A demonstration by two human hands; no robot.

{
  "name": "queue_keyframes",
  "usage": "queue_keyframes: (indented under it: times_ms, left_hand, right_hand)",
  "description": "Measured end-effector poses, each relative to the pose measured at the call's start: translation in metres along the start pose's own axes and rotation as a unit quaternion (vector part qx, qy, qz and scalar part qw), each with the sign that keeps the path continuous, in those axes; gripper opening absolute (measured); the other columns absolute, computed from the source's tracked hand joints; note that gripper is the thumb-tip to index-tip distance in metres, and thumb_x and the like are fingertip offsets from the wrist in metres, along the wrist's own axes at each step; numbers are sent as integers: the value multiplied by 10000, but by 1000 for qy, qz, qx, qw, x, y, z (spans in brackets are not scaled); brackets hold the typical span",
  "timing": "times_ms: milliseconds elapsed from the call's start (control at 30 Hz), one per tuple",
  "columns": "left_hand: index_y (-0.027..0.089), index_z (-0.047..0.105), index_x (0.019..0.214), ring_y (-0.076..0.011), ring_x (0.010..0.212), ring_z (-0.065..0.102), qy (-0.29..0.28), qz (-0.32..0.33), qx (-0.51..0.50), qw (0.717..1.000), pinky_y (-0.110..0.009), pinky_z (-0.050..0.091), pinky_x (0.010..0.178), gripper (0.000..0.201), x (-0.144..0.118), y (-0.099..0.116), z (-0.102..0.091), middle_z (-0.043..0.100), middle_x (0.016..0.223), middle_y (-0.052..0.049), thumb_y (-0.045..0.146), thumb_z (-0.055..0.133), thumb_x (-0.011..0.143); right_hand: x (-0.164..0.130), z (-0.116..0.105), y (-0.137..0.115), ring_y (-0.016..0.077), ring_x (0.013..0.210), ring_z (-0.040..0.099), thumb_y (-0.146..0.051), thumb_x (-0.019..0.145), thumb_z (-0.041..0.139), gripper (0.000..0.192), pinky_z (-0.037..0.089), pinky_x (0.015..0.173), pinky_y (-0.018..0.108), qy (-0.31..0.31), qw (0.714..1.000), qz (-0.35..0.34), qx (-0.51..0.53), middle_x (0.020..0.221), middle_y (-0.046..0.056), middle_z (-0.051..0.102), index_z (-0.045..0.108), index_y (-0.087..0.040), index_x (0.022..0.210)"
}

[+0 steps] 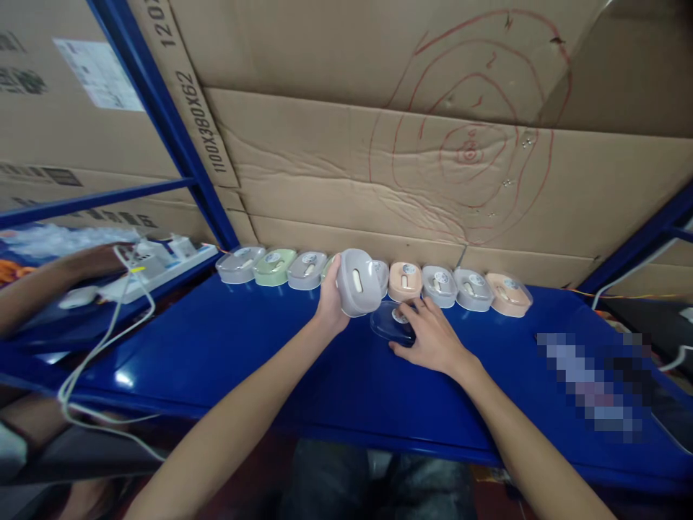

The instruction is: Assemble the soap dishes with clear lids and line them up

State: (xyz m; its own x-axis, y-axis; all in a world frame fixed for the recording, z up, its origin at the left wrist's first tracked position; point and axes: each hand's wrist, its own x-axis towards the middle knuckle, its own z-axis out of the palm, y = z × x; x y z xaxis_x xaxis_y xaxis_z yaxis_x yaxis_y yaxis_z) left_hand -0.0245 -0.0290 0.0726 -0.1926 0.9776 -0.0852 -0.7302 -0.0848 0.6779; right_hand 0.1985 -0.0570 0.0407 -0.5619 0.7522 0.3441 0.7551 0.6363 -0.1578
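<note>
My left hand (331,303) grips a pale grey plastic box (366,289) by its left side, raised above the table and tilted toward me. A small white oblong piece (357,280) shows in the middle of the box. Lower and to the right, a clear plastic lid (385,323) with a round sticker lies at the blue table. My right hand (433,338) spans the lid's right end, thumb and fingers on its edge. The fingers partly cover the lid and its sticker.
Behind my hands runs a row of similar lidded boxes: grey, a green box (275,267) and a peach box (509,295). A cardboard wall (303,159) backs the blue table (216,368). At left are another person's arm (70,278), a power strip (189,263) and white cables (102,347).
</note>
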Motion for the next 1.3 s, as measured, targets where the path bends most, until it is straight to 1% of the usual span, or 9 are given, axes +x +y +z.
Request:
queue_keyframes:
  times_ms: [267, 400, 467, 567, 700, 800, 933, 1067, 1300]
  left_hand:
    - [204, 786, 1136, -278, 948, 814, -8, -31, 1, 999, -383, 664, 861, 410, 3, -6, -5, 842, 1014, -60, 586, 701, 1012]
    - [191, 781, 1147, -272, 949, 811, -15, -20, -3, 1000, -386, 670, 878, 435, 5, -6, -7, 838, 1012, -62, 594, 660, 1036]
    - [178, 779, 1172, -274, 980, 812, -21, -7, -11, 1000, -387, 669, 911, 454, 5, -2, -7, 838, 1048, -71, 592, 639, 1051]
    - [176, 774, 1228, -298, 1073, 806, -32, 14, -21, 999, -412, 661, 976, 490, 7, 6, -9, 835, 1106, -89, 611, 648, 1041]
    - [196, 771, 1250, -307, 1130, 796, -42, 28, -26, 998, -426, 662, 996, 520, 8, 11, -9, 831, 1101, -89, 651, 635, 1037]
    - [204, 782, 1177, -273, 1044, 810, -31, 27, -28, 999, -381, 668, 943, 451, 2, 2, -6, 833, 1048, -63, 615, 651, 1047]
    - [185, 800, 1130, -241, 924, 816, -28, -20, -16, 999, -342, 666, 863, 397, -16, -21, 1, 844, 1020, -56, 557, 692, 1044]
    - [167, 820, 1140, -296, 964, 831, -55, -57, 15, 997, -399, 672, 909, 464, -33, -39, 3, 858, 1048, -97, 594, 786, 961]
    - [186, 810, 1234, -342, 1150, 811, -118, -56, 45, 990, -438, 627, 1043, 563, -42, -45, 3, 862, 1119, -99, 624, 855, 882]
  right_hand:
    - [-1, -5, -4, 400, 1128, 641, -446, 820, 878, 446, 540, 980, 533, -26, 998, 61, -10, 1076, 136, 693, 659, -235, 1147]
    - [1, -9, 1, 342, 975, 679, -570, 810, 880, 488, 527, 846, 462, -22, 989, 115, 92, 979, 79, 704, 633, -264, 1099]
    - [3, -12, 6, 293, 855, 676, -656, 858, 817, 537, 505, 760, 414, -29, 967, 155, 198, 946, 50, 706, 636, -273, 1188]
    - [6, -16, 12, 254, 762, 651, -745, 907, 722, 633, 483, 705, 383, -43, 918, 185, 348, 889, 27, 692, 662, -262, 1313]
    - [10, -17, 13, 258, 846, 645, -760, 909, 698, 581, 486, 783, 395, -6, 877, 193, 439, 895, 36, 694, 759, -235, 1149]
    - [12, -10, 5, 269, 962, 643, -723, 849, 783, 577, 496, 863, 403, 53, 847, 186, 496, 1008, 44, 711, 752, -241, 1163]
    - [14, 13, -12, 261, 1001, 637, -670, 726, 906, 685, 522, 846, 388, 110, 805, 185, 552, 1079, 42, 688, 677, -258, 1224]
    - [15, 30, -25, 249, 969, 636, -629, 692, 954, 726, 522, 782, 375, 160, 806, 193, 535, 1114, 41, 689, 634, -285, 1246]
    - [13, 34, -28, 215, 888, 617, -590, 749, 930, 660, 512, 784, 376, 217, 824, 188, 489, 1093, 30, 691, 619, -272, 1237]
